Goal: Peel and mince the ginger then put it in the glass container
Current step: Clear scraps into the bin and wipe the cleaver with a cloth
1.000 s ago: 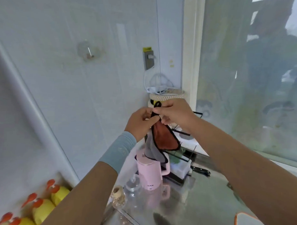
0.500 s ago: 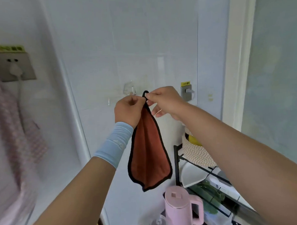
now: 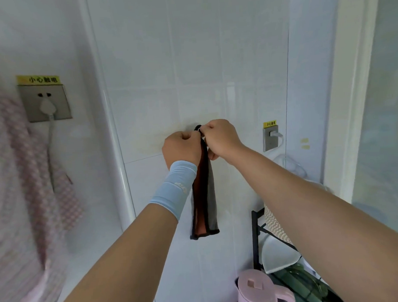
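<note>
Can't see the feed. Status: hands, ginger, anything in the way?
Left hand, right hand: both pinching the cloth by its top loop at the wall. Cloth hangs straight down. Ginger and glass container out of view.

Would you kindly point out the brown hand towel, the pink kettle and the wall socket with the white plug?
brown hand towel (image 3: 199, 196): head view, on the hanging brown side.
pink kettle (image 3: 254, 289): head view, on its lid.
wall socket (image 3: 31, 104): head view, on the grey faceplate, left of the plug.
</note>
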{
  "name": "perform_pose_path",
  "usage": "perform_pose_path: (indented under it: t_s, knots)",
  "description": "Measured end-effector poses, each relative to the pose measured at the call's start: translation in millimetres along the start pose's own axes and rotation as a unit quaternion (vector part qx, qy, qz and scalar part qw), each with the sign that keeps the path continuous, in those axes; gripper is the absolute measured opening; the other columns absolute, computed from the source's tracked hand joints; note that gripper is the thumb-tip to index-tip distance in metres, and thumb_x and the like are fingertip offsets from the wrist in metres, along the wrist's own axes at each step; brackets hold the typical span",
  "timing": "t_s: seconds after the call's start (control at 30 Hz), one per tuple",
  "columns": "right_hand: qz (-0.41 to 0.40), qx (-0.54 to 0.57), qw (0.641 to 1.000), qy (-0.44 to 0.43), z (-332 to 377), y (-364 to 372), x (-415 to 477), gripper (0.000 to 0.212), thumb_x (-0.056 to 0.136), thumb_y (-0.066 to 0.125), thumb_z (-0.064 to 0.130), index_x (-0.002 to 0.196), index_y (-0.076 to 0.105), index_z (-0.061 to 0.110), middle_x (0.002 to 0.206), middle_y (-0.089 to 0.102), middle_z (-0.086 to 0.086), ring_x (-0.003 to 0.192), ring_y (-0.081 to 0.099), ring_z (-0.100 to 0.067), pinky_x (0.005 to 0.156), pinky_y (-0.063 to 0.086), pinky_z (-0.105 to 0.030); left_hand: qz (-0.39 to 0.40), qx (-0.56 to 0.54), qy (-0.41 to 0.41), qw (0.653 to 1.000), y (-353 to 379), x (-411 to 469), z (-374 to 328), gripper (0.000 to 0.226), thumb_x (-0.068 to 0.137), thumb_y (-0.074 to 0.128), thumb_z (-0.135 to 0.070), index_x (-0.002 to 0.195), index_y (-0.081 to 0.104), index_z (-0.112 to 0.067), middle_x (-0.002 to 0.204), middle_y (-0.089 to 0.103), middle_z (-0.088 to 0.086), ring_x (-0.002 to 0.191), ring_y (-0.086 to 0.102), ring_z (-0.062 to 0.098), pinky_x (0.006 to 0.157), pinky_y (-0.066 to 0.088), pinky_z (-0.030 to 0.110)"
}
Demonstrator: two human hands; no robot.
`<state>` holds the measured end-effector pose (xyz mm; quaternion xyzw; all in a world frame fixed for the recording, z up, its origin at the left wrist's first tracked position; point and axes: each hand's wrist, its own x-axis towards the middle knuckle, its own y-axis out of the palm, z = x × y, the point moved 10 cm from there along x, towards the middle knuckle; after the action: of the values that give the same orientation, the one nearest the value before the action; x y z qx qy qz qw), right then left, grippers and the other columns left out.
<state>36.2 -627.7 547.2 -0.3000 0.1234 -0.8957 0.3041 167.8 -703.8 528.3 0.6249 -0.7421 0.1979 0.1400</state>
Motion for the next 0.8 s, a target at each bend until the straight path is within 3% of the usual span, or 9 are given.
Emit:
perform_pose_path:
  t_s: [0.1, 0.2, 0.33, 0.47, 0.57, 0.63, 0.8]
  knots:
    - [0.016, -0.016, 0.999, 0.040, -7, 3, 10, 0.022, 0.093, 0.046, 0.011, 0.084, 0.063, 0.000, 0.059, 0.062, -0.018, 0.044, 0.062, -0.029, 0.046, 0.054, -0.029, 0.013, -0.001, -0.009, 1.000, 4, 6, -2, 0.039, 0.084, 0.062, -0.025, 0.051, 0.043, -0.019, 0.049, 0.042, -0.008, 0.045, 0.037, 0.011, 0.046, 0.030, 0.022]
    - [0.082, 0.007, 0.989, 0.121, -26, 16, 13, 0.018, 0.094, 0.049, 0.014, 0.084, 0.060, 0.003, 0.066, 0.057, -0.013, 0.041, 0.055, -0.024, 0.051, 0.053, -0.028, 0.035, 0.028, -0.015, 0.999, 9, 8, 6, 0.044, 0.086, 0.064, -0.033, 0.052, 0.043, -0.016, 0.050, 0.042, -0.004, 0.047, 0.038, 0.015, 0.046, 0.029, 0.025]
    - [0.127, 0.045, 0.983, 0.125, -39, 27, -3, 0.020, 0.097, 0.049, 0.023, 0.088, 0.060, 0.009, 0.074, 0.053, -0.007, 0.043, 0.050, -0.020, 0.054, 0.050, -0.029, 0.044, 0.049, -0.006, 0.998, 9, 5, 19, 0.023, 0.087, 0.059, -0.027, 0.070, 0.064, -0.013, 0.062, 0.056, -0.006, 0.057, 0.050, 0.012, 0.049, 0.034, 0.021]
    - [0.064, 0.075, 0.993, 0.073, -43, 18, -20, 0.026, 0.098, 0.047, 0.030, 0.104, 0.063, 0.010, 0.088, 0.064, -0.009, 0.056, 0.060, -0.022, 0.060, 0.055, -0.035, 0.036, 0.011, 0.057, 0.998, 7, -11, 20, 0.012, 0.089, 0.062, -0.027, 0.098, 0.065, -0.022, 0.088, 0.061, -0.015, 0.080, 0.058, 0.006, 0.069, 0.043, 0.018]
    - [0.031, 0.073, 0.994, 0.071, -56, 5, -38, 0.029, 0.099, 0.046, 0.032, 0.106, 0.061, 0.010, 0.094, 0.065, -0.011, 0.060, 0.061, -0.023, 0.059, 0.055, -0.035, -0.022, -0.026, 0.196, 0.980, 1, -34, 8, 0.022, 0.083, 0.064, -0.018, 0.105, 0.063, -0.018, 0.106, 0.054, -0.006, 0.097, 0.057, 0.016, 0.087, 0.045, 0.022]
    - [0.012, 0.044, 0.997, 0.070, -68, -10, -54, 0.029, 0.099, 0.046, 0.033, 0.106, 0.061, 0.009, 0.094, 0.066, -0.010, 0.060, 0.061, -0.022, 0.056, 0.052, -0.034, -0.008, -0.053, 0.240, 0.969, 9, -53, 3, 0.021, 0.082, 0.064, -0.016, 0.104, 0.062, -0.018, 0.104, 0.054, -0.004, 0.095, 0.055, 0.019, 0.086, 0.046, 0.026]
    - [-0.034, -0.046, 0.994, 0.093, -118, -58, -111, 0.025, 0.100, 0.046, 0.029, 0.086, 0.060, 0.014, 0.075, 0.066, -0.004, 0.052, 0.060, -0.017, 0.047, 0.045, -0.027, 0.120, -0.083, 0.279, 0.949, 61, -117, 5, 0.013, 0.084, 0.058, -0.019, 0.096, 0.062, -0.019, 0.094, 0.057, -0.007, 0.086, 0.055, 0.018, 0.079, 0.047, 0.028]
